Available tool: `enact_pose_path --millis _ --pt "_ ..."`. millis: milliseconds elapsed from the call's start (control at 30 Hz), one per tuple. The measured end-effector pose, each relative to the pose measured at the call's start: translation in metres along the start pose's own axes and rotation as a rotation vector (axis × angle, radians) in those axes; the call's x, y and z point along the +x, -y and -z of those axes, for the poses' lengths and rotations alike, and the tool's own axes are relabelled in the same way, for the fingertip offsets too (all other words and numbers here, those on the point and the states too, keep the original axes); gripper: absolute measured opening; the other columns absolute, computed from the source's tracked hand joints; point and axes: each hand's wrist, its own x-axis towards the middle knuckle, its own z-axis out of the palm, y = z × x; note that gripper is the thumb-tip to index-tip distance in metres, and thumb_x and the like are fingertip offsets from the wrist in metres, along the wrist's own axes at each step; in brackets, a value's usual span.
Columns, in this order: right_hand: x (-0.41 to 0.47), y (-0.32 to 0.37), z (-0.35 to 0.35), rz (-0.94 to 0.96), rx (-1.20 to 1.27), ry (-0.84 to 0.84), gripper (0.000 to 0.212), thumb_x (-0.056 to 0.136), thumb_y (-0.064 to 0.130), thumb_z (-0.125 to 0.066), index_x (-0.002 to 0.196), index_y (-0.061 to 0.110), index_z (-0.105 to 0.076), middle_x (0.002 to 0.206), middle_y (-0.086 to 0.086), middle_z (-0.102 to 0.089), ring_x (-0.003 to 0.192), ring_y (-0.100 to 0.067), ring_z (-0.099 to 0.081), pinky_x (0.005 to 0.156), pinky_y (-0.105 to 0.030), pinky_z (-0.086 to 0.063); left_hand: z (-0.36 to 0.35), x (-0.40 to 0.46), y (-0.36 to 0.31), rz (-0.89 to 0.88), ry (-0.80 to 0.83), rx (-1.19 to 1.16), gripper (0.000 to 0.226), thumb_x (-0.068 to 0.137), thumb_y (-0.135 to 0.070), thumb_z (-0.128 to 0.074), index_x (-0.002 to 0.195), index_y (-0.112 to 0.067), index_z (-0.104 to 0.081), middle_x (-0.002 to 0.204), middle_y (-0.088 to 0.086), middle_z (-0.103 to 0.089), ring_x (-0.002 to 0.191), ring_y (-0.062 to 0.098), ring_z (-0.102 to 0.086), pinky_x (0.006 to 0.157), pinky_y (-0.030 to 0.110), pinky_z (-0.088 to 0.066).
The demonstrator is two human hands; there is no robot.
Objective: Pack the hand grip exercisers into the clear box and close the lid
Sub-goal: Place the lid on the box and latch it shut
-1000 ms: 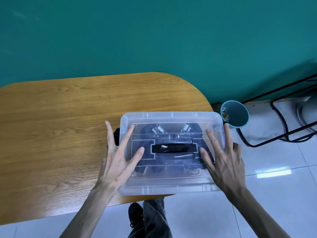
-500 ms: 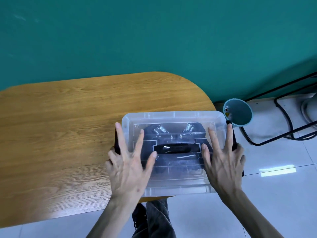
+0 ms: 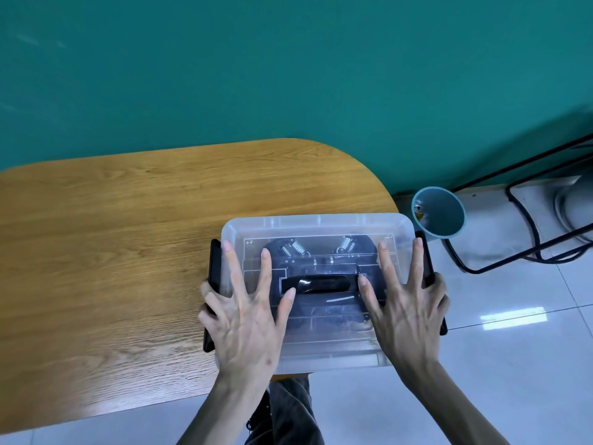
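Note:
The clear box [image 3: 321,223] sits at the table's right front edge with its lid on. Through the lid I see the black hand grip exercisers [image 3: 296,248] with their steel springs, under the lid's black carry handle [image 3: 321,283]. My left hand [image 3: 247,322] lies flat on the lid's left part, fingers spread, its outer fingers touching the black left latch [image 3: 214,261]. My right hand [image 3: 404,316] lies flat on the right part, its little finger against the black right latch [image 3: 424,252]. Neither hand holds anything.
The wooden table [image 3: 112,252] has a rounded right end, and the box overhangs its front edge. Right of the table, a teal cone-shaped cup [image 3: 439,211] and a black metal frame [image 3: 529,248] stand on the white tiled floor. My legs [image 3: 288,412] show below.
Both hands have slid outward over the lid. The left hand turned from slanting across the lid to pointing straight ahead. The outer fingers of both now reach the side latches.

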Motion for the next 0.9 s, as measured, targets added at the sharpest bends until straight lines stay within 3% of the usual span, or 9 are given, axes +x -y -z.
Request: enact_pose_path --millis 433,567,900 --pt "0.0 -0.001 0.0 0.008 -0.007 0.011 0.068 0.094 0.07 -0.029 0.156 0.043 -0.022 0.168 -0.011 -0.002 0.114 -0.046 -0.041 0.086 -0.054 -0.042 0.001 -0.004 -0.014 0.005 0.015 0.083 0.065 0.1 -0.063 -0.012 0.16 -0.038 -0.006 0.165 0.007 0.028 0.132 0.057 -0.029 0.076 0.047 -0.041" --pt "-0.001 -0.001 0.0 0.012 -0.003 -0.001 0.067 0.096 0.069 -0.028 0.156 0.042 -0.022 0.168 -0.01 -0.002 0.114 -0.047 -0.042 0.086 -0.054 -0.041 -0.004 -0.004 -0.012 0.006 -0.002 0.102 0.068 0.099 -0.062 -0.007 0.161 -0.034 -0.009 0.169 0.002 0.012 0.13 0.056 -0.029 0.069 0.044 -0.032" --pt "-0.005 0.004 -0.006 -0.007 0.0 -0.011 0.059 0.101 0.059 -0.023 0.157 0.041 -0.017 0.168 -0.009 0.002 0.112 -0.048 -0.04 0.085 -0.055 -0.037 -0.015 -0.005 -0.013 0.016 -0.052 0.071 0.066 0.1 -0.06 -0.016 0.161 -0.033 -0.013 0.17 -0.002 0.005 0.128 0.058 -0.029 0.07 0.046 -0.035"
